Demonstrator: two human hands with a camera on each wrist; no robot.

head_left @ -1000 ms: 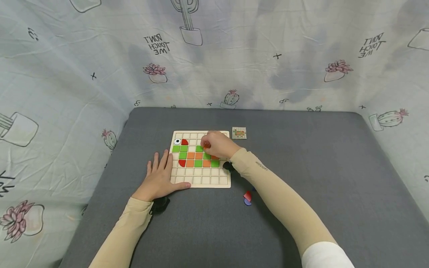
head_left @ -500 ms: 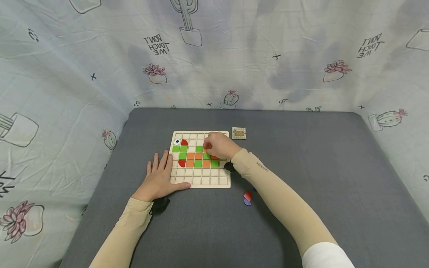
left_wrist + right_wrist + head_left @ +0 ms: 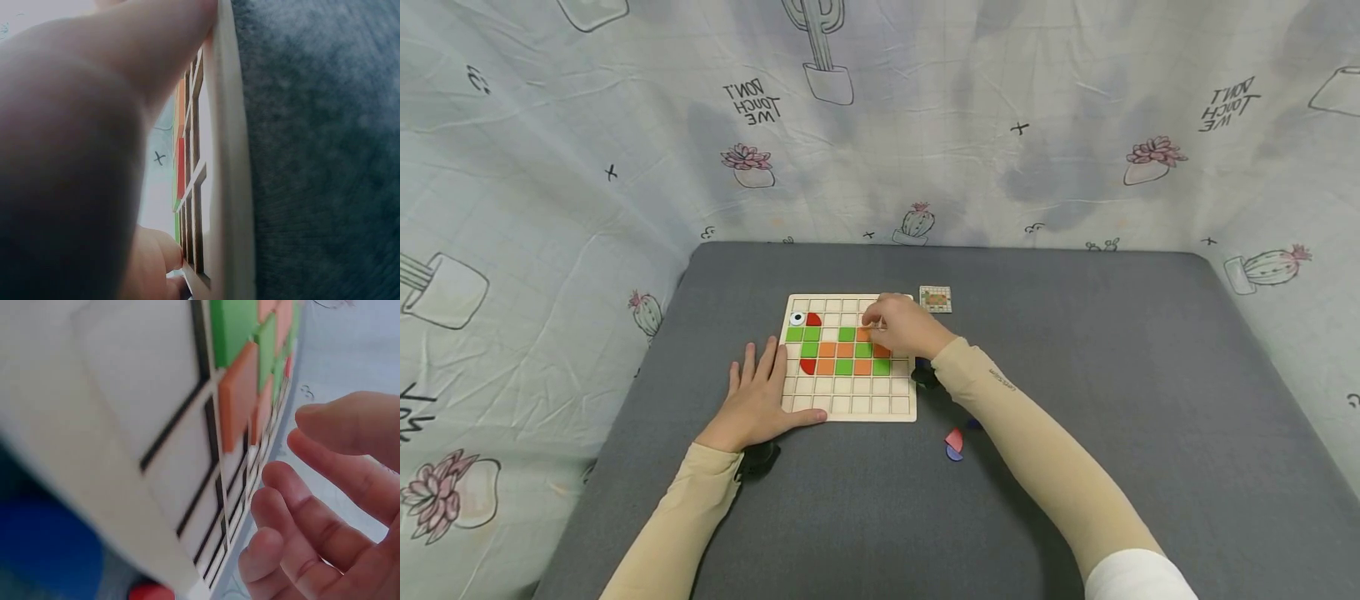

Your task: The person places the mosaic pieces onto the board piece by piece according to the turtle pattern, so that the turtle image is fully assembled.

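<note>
A light wooden grid board (image 3: 850, 406) lies on the table, partly filled with green, orange and red tiles and one eye disc (image 3: 797, 318). My left hand (image 3: 756, 408) rests spread at the board's left edge, its thumb along the front left corner. Over the upper right cells is my right hand (image 3: 906, 325), fingers loosely bent. An orange tile (image 3: 863, 335) sits in the grid right by its fingertips. In the right wrist view, thumb and index finger (image 3: 337, 465) are close together with nothing between them. The hand and wrist cover the board's right upper part.
A small pattern card (image 3: 936, 299) lies just beyond the board's right back corner. Right of the front edge, a red piece (image 3: 954, 439) and a blue piece (image 3: 954, 453) lie together, with another dark blue piece (image 3: 974, 424) by the right forearm. A printed cloth surrounds the table.
The right hand has let go of the orange tile, now lying in its cell, and has drawn slightly to the right. The left hand has stayed in place.
</note>
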